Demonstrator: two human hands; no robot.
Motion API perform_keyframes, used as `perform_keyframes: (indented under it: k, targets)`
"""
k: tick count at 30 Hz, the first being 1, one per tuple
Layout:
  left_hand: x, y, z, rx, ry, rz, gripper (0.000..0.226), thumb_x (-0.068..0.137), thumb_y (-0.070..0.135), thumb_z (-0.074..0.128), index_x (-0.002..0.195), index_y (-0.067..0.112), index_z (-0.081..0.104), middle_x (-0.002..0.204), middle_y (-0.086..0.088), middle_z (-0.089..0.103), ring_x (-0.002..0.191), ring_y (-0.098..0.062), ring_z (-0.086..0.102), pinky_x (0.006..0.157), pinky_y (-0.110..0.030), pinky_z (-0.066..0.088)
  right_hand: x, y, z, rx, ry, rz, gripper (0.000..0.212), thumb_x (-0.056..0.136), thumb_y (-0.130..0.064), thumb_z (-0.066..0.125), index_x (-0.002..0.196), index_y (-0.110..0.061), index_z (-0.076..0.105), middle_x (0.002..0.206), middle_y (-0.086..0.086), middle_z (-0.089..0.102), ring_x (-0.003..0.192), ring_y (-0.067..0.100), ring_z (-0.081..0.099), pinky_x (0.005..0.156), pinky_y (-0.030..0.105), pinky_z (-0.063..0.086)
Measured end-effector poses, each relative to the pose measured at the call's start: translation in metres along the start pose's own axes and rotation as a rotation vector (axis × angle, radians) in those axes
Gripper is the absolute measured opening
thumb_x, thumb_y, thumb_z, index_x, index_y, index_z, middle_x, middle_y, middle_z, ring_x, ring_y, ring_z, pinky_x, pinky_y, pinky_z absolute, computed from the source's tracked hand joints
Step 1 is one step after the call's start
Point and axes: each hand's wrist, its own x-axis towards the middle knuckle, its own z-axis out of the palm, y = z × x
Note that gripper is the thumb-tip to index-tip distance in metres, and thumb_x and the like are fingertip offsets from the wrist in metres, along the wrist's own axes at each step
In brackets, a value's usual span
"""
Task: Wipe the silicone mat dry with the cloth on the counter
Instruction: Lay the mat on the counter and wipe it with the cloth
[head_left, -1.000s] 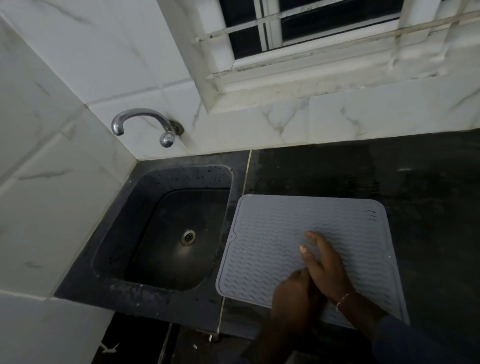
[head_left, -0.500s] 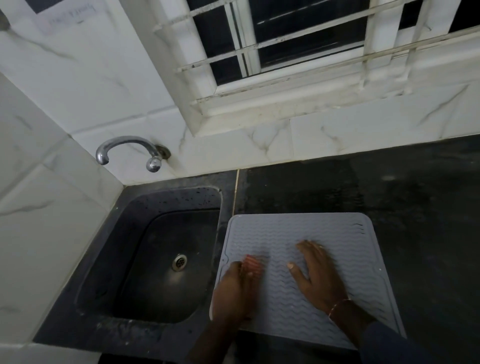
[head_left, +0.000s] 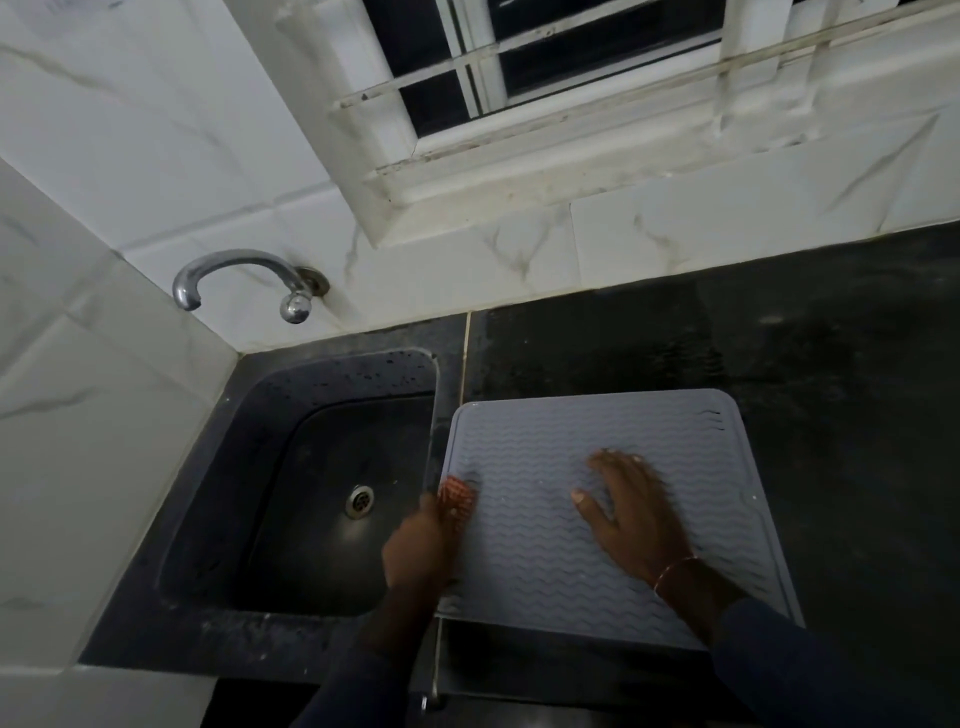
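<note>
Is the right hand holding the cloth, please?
No, the right hand lies flat on the mat; the left hand grips the cloth.

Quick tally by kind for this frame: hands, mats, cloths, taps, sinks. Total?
hands: 2 (left hand, right hand)
silicone mat: 1
cloth: 1
tap: 1
sink: 1
total: 6

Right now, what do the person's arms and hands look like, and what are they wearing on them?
Both arms are in dark blue long sleeves, the left sleeve and the right sleeve. The left hand and right hand are bare, with no gloves. A thin gold-toned bangle circles the right wrist. No watch shows; rings are too blurred to tell.
</note>
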Motion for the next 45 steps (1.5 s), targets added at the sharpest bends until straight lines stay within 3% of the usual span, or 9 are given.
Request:
perform_keyframes:
  k: [5,9,18,23,27,32,38,42,45]
  targets:
    - [-0.026,0.062,0.005,-0.404,0.015,0.213,0.051,0.089,0.074,0.027,0.102,0.031,0.051,0.086,0.005,0.066,0.076,-0.013,0.065,0.072,-0.038,0.054,-0.001,-0.003,-0.006,0.04,0.034,-0.007,0.071,0.088,-0.063,0.029,0.138,-0.017,0.049,0.142,0.004,0.051,0.134,0.017,0.04,0.116,0.03,0.013]
    - [-0.065,0.127,0.031,-0.271,-0.055,0.468,0.041,0.093,0.058,0.034,0.116,0.029,0.053,0.1,0.003,0.067,0.085,-0.017,0.064,0.077,-0.037,0.053,0.0,0.004,-0.004,0.11,0.031,-0.014,0.066,0.091,-0.061,0.031,0.14,-0.021,0.047,0.143,0.002,0.051,0.135,0.015,0.04,0.12,0.042,0.022]
    - [-0.003,-0.015,-0.007,0.004,0.061,-0.033,0.043,0.095,0.059,0.038,0.113,0.024,0.054,0.09,-0.003,0.068,0.081,-0.024,0.066,0.071,-0.034,0.051,0.001,0.002,-0.002,-0.022,0.009,-0.06,0.063,0.094,-0.056,0.027,0.135,-0.016,0.052,0.137,0.005,0.056,0.131,0.019,0.046,0.119,0.04,0.019]
    - [-0.029,0.053,-0.004,-0.393,0.03,0.154,0.047,0.092,0.069,0.036,0.101,0.026,0.054,0.083,0.002,0.068,0.073,-0.016,0.066,0.064,-0.036,0.051,0.0,0.001,-0.004,-0.002,0.009,-0.05,0.067,0.092,-0.059,0.027,0.138,-0.016,0.049,0.141,0.005,0.052,0.135,0.018,0.042,0.12,0.036,0.014]
    - [-0.064,0.121,0.026,-0.283,-0.108,0.415,0.039,0.092,0.054,0.044,0.114,0.024,0.055,0.088,-0.001,0.07,0.076,-0.021,0.066,0.069,-0.038,0.054,0.001,0.004,-0.003,0.017,0.012,-0.059,0.068,0.09,-0.06,0.032,0.14,-0.018,0.048,0.142,0.005,0.052,0.135,0.019,0.041,0.12,0.042,0.017]
    - [-0.039,0.07,0.001,-0.209,-0.079,0.17,0.041,0.093,0.064,0.039,0.1,0.025,0.051,0.079,0.006,0.058,0.07,-0.013,0.057,0.065,-0.03,0.041,0.0,0.005,-0.001,0.018,0.02,-0.064,0.066,0.09,-0.057,0.041,0.141,-0.015,0.046,0.142,0.008,0.051,0.134,0.022,0.042,0.119,0.04,0.016]
    - [-0.001,0.001,-0.016,-0.063,0.029,-0.093,0.068,0.085,0.078,0.033,0.111,0.018,0.053,0.106,-0.012,0.067,0.097,-0.033,0.065,0.082,-0.04,0.046,0.001,0.008,0.002,0.013,-0.004,-0.058,0.072,0.089,-0.065,0.034,0.14,-0.016,0.044,0.141,0.008,0.051,0.133,0.022,0.043,0.12,0.043,0.017]
    - [-0.031,0.066,-0.008,-0.408,-0.037,0.131,0.046,0.092,0.067,0.041,0.099,0.022,0.053,0.084,0.002,0.066,0.073,-0.018,0.064,0.066,-0.033,0.051,0.003,0.007,0.002,-0.018,0.012,-0.064,0.071,0.089,-0.064,0.032,0.14,-0.016,0.046,0.14,0.008,0.053,0.133,0.023,0.044,0.119,0.044,0.018]
    - [-0.07,0.119,0.02,-0.392,-0.163,0.352,0.037,0.092,0.055,0.046,0.105,0.022,0.055,0.082,0.0,0.068,0.069,-0.018,0.065,0.064,-0.039,0.055,0.002,0.007,0.001,0.046,0.013,-0.062,0.067,0.09,-0.06,0.033,0.141,-0.017,0.046,0.141,0.007,0.052,0.135,0.022,0.042,0.12,0.042,0.016]
